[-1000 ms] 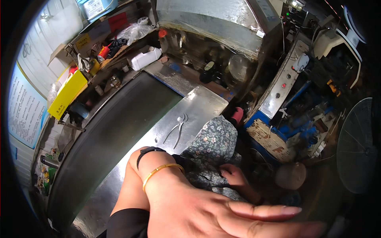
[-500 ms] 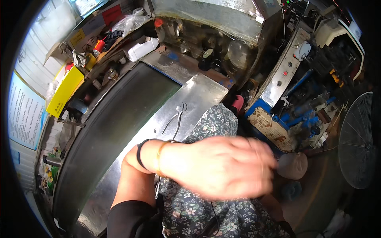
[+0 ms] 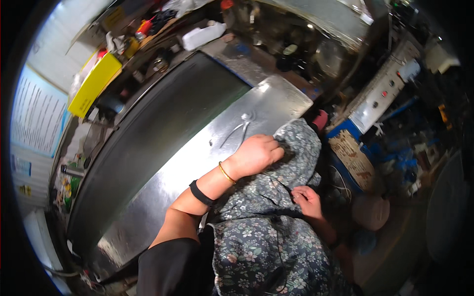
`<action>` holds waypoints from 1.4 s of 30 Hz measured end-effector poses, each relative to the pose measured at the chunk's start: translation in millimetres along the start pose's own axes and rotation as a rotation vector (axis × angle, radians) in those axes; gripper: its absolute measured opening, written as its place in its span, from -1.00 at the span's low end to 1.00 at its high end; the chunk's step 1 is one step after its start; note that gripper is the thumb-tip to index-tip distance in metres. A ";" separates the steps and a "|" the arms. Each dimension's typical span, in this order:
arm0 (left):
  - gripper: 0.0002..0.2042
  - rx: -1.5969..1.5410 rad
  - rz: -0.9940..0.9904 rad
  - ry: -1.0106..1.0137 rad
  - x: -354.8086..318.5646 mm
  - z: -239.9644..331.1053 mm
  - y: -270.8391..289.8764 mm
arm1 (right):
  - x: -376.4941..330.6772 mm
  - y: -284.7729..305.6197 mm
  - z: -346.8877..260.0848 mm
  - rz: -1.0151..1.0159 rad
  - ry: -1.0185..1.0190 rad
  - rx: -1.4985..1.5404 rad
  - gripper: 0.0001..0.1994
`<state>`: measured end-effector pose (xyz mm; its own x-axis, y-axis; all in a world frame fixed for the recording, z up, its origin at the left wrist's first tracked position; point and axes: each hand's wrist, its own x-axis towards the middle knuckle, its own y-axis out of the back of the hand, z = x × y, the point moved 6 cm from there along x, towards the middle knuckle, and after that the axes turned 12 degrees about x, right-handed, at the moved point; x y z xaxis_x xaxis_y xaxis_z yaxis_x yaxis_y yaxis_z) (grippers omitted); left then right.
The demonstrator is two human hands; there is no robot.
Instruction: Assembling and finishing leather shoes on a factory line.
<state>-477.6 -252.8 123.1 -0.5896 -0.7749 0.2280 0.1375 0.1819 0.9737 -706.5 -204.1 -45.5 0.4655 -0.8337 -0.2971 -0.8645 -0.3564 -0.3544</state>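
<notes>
My left hand (image 3: pixel 257 156) is closed, its back turned up, over the upper part of a dark floral cloth (image 3: pixel 252 241) draped across my lap. Its curled fingertips point down, hiding whatever may be in them. A yellow bangle and a black band circle that wrist and forearm. To the right and lower, my right hand (image 3: pixel 308 200) has its fingers bent together at the cloth's edge; I cannot make out anything between them. A pair of pliers (image 3: pixel 237 132) lies with handles spread on the shiny metal sheet (image 3: pixel 197 155), just beyond my left hand.
A dark belt-like surface (image 3: pixel 163 113) runs along the metal sheet's left side. Beyond it stand a yellow box (image 3: pixel 95 85) and a white jug (image 3: pixel 204 35). At right are a control panel with buttons (image 3: pixel 384 96), a pale bucket (image 3: pixel 371 212) and a fan (image 3: pixel 447 212).
My left hand has swung away from close to the camera, down and leftward onto the cloth. My right hand, hidden before, now shows. The view has shifted, moving the bench rightward in the picture.
</notes>
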 end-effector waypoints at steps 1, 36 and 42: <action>-0.74 0.011 -0.008 0.035 -10.7 -8.9 -4.8 | 1.1 3.2 1.7 0.015 0.032 0.020 -0.81; -0.81 -2.105 0.792 1.054 -174.4 -109.2 -57.1 | 10.6 -2.7 -6.8 0.042 0.065 -0.072 -0.84; -0.74 -2.154 0.747 0.900 -127.1 -66.5 -4.2 | 9.2 -0.7 -5.9 0.044 0.086 -0.051 -0.84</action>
<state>-350.3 -195.4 90.1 0.1601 -0.9597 -0.2310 0.6659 0.2778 -0.6924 -702.7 -214.0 -42.8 0.4110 -0.8812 -0.2335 -0.8932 -0.3381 -0.2965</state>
